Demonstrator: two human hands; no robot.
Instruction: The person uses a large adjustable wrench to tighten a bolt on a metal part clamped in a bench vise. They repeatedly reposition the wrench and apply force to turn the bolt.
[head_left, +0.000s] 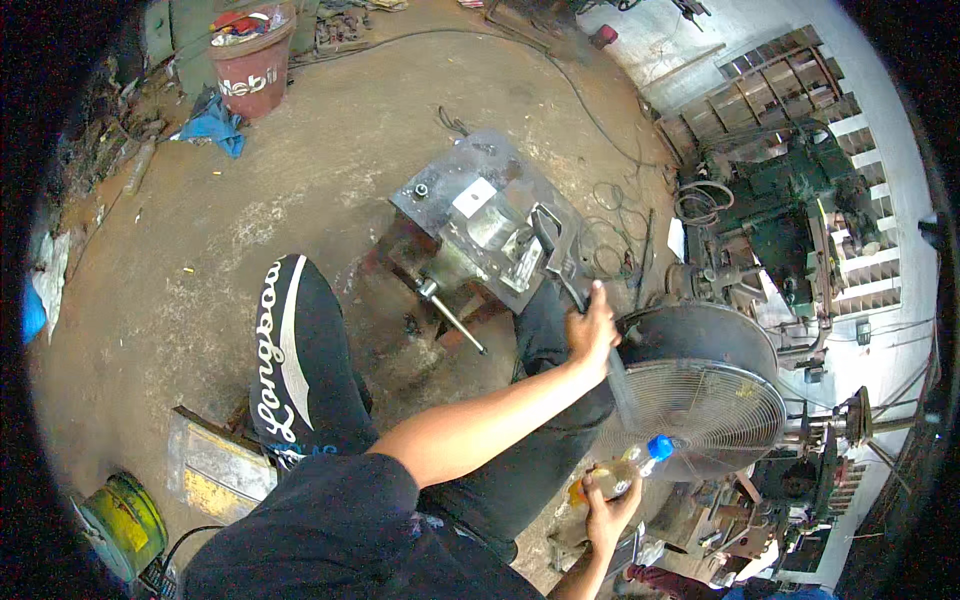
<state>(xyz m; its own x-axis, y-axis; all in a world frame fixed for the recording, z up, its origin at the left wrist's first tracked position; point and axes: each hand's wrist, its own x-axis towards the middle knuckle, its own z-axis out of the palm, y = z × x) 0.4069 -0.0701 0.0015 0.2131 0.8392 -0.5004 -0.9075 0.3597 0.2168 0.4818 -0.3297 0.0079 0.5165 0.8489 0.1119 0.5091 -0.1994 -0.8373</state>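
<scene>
My left arm reaches across to the right, and my left hand (592,335) is closed round the middle of a long dark tool that looks like a hacksaw (551,238). Its looped handle end lies over the right side of a metal block stand (440,205), and its other end is a grey blur below my hand. My right hand (610,508), lower right, grips a clear plastic bottle (622,474) with a blue cap and yellowish liquid inside. On the stand are a white paper piece (474,198) and a clamp-like metal part (515,255). A bar handle (455,318) juts from its front.
A large round fan (715,415) stands close by my right hand. Dark green machinery (780,215) lines the right wall. Cables (610,225) coil on the floor behind the stand. A red bucket (252,75) is far left; a yellow-green spool (125,525) lies near left.
</scene>
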